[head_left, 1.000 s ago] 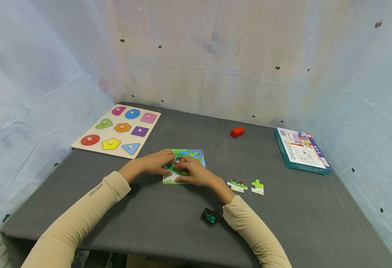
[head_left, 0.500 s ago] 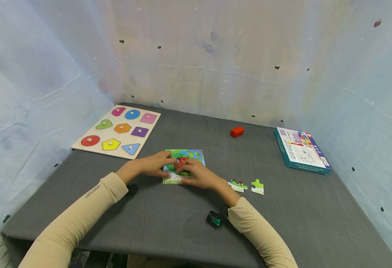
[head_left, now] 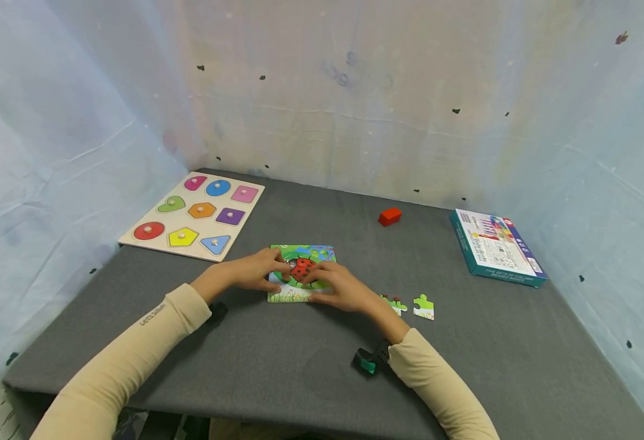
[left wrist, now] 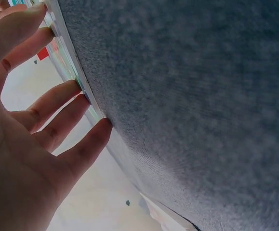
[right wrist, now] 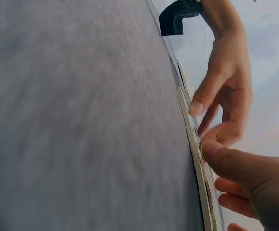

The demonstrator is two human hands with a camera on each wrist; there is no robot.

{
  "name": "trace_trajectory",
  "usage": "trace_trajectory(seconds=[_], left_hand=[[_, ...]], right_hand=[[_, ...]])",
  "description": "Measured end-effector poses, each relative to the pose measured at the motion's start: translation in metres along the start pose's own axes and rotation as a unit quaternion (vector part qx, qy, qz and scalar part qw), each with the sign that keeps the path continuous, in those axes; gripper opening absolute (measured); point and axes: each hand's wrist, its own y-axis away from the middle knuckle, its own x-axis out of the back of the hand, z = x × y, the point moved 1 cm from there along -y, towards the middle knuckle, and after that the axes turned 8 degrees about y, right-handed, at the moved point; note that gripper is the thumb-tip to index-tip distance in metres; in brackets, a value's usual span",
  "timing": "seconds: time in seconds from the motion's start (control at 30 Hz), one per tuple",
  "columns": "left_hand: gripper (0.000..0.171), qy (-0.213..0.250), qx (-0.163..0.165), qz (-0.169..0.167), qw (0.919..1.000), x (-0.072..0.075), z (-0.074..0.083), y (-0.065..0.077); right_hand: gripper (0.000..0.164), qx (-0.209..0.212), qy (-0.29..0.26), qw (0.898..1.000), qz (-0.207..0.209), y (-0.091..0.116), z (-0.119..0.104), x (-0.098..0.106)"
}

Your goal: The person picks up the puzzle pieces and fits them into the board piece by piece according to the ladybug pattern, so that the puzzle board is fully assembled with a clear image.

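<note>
A square jigsaw puzzle [head_left: 294,296] with a red ladybug on green lies flat in the middle of the table. My left hand [head_left: 249,270] spans its left side, fingers bent loosely over the picture and thumb near the lower left edge. Over the right part is my right hand [head_left: 346,289], fingertips by the ladybug and thumb at the front edge. In the left wrist view, spread fingertips [left wrist: 100,130] touch the puzzle's edge. The right wrist view shows the right thumb [right wrist: 214,150] against the board's side. Two loose puzzle pieces, one [head_left: 423,307] entire and one [head_left: 397,304] partly hidden, lie right of my right wrist.
A wooden shape board [head_left: 151,245] with knobbed pieces lies at the back left. Behind the puzzle to the right is a red block [head_left: 390,216]. A teal-edged box [head_left: 500,247] lies at the far right. A plastic sheet [head_left: 322,122] hangs behind the table.
My right hand has slid to the right across the puzzle, uncovering the ladybug and hiding more of one loose piece. The left hand has shifted slightly, and its fingers stay over the left side.
</note>
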Motion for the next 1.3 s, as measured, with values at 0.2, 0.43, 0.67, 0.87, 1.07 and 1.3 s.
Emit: trace_trajectory(seconds=[0.2,0.43,0.67,0.87,1.07,1.3], left_hand=[[0.017,-0.007,-0.005,0.004,1.0000,-0.002,-0.002,-0.002],[0.016,0.003,-0.002,0.001,1.0000,-0.002,-0.003,-0.001],[0.015,-0.002,0.000,-0.001,1.0000,-0.001,-0.003,-0.001],[0.016,-0.002,0.000,0.000,1.0000,-0.001,-0.002,-0.002],[0.016,-0.002,0.007,-0.001,1.0000,-0.002,-0.001,-0.002],[0.015,-0.002,0.004,0.001,1.0000,-0.003,-0.001,-0.002]], right_hand=[[0.031,-0.033,0.001,0.999,0.010,0.021,0.009,0.016],[0.035,-0.069,0.007,0.997,0.037,0.045,0.017,0.037],[0.038,-0.123,0.010,0.992,0.035,0.064,0.022,0.050],[0.041,-0.138,0.019,0.990,0.027,0.083,0.028,0.057],[0.043,-0.141,0.018,0.990,0.028,0.102,0.032,0.060],[0.049,-0.159,0.018,0.987,0.010,0.120,0.034,0.063]])
